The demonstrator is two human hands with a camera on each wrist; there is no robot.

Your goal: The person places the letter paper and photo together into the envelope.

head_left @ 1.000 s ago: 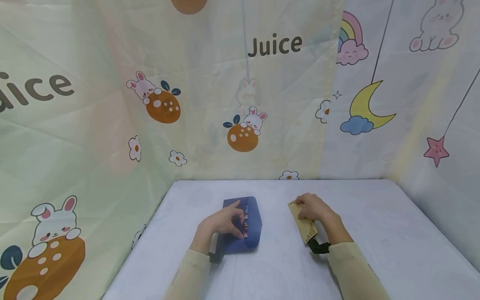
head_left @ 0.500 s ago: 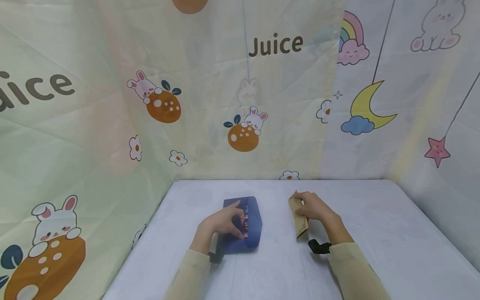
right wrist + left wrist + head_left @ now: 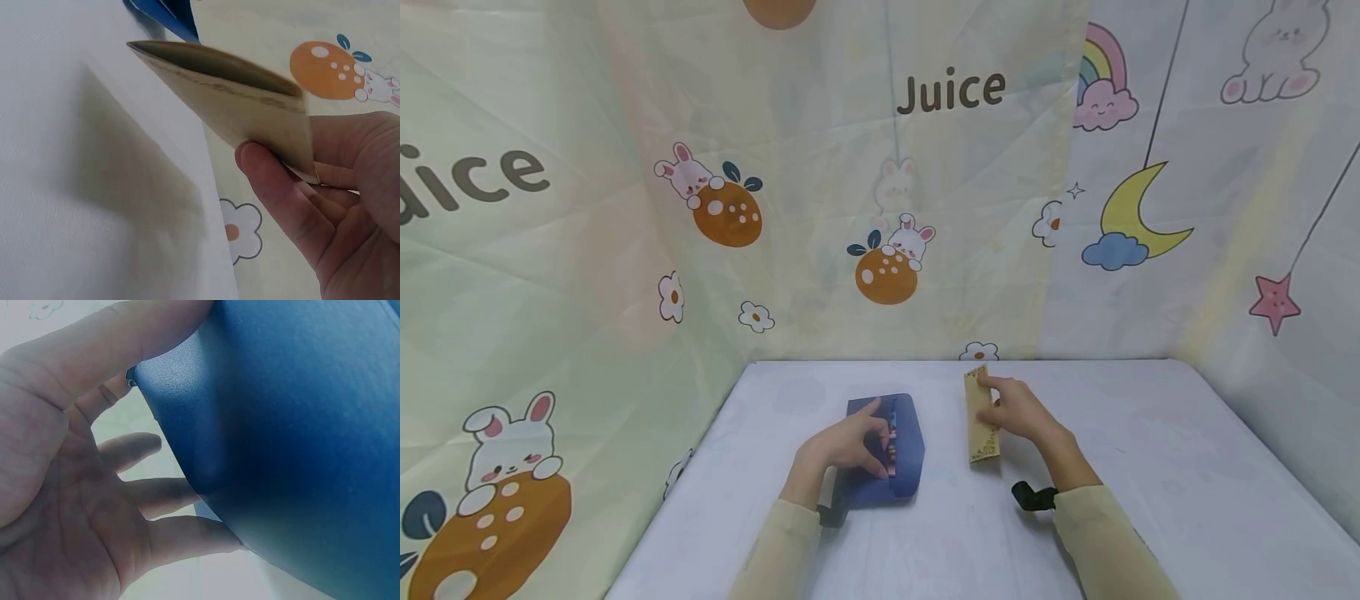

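In the head view my left hand (image 3: 848,440) holds a blue envelope (image 3: 910,450) by its left part. The envelope's flap lies unfolded to the right, and a coloured picture strip (image 3: 892,442) shows at its mouth. Up close in the left wrist view, my thumb lies over the bulging blue paper (image 3: 300,425), with other fingers at its edge. My right hand (image 3: 1021,408) pinches a tan folded card (image 3: 981,421) with brown ornament along its ends. The right wrist view shows the card (image 3: 262,115) above the table, its near end gaping, thumb and fingers at one side.
A white-covered table (image 3: 1150,433) lies under both hands. Printed cloth walls (image 3: 820,167) stand behind it and at both sides. A dark wrist camera (image 3: 1033,497) sits below the right hand, close over the table.
My right hand has carried the tan card left and away from me, turning it more upright in the view. The left hand and blue envelope have stayed in place.
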